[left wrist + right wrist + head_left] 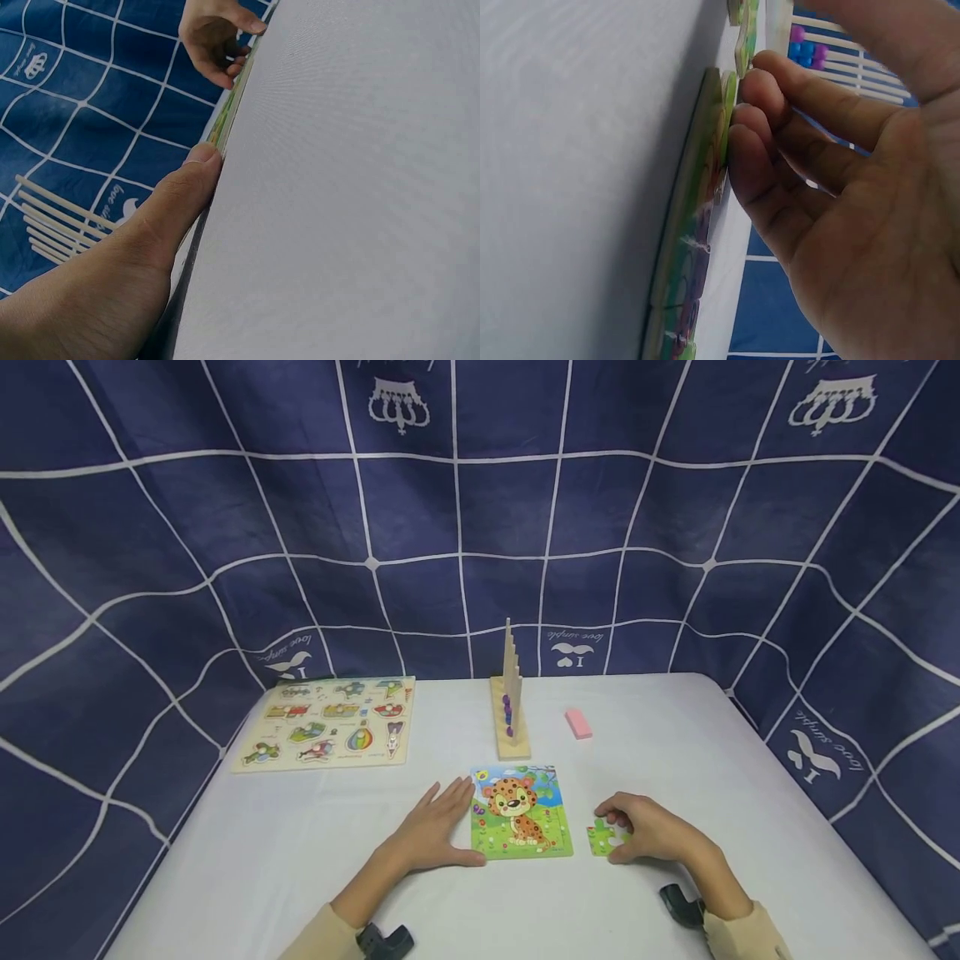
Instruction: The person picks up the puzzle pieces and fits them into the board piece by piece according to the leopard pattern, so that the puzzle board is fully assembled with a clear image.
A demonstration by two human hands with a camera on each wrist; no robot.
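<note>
A square leopard jigsaw puzzle (520, 814) lies flat on the white table. My left hand (438, 827) rests along its left side, fingers spread and thumb at the lower left corner. In the left wrist view, the left thumb (184, 187) touches the puzzle's edge. To the right of the puzzle, my right hand (652, 828) curls its thumb and fingers about a green jigsaw piece (600, 840) near the tabletop. The right wrist view has the fingers (761, 90) bent close against the green pieces, with the palm facing the puzzle.
Behind the puzzle stands a wooden peg rack (512, 702) with purple and blue beads. A pink block (578, 723) lies to its right. At the back left is a wooden vehicle puzzle board (326, 727). A blue checked curtain (495, 510) hangs around the white table (270, 843).
</note>
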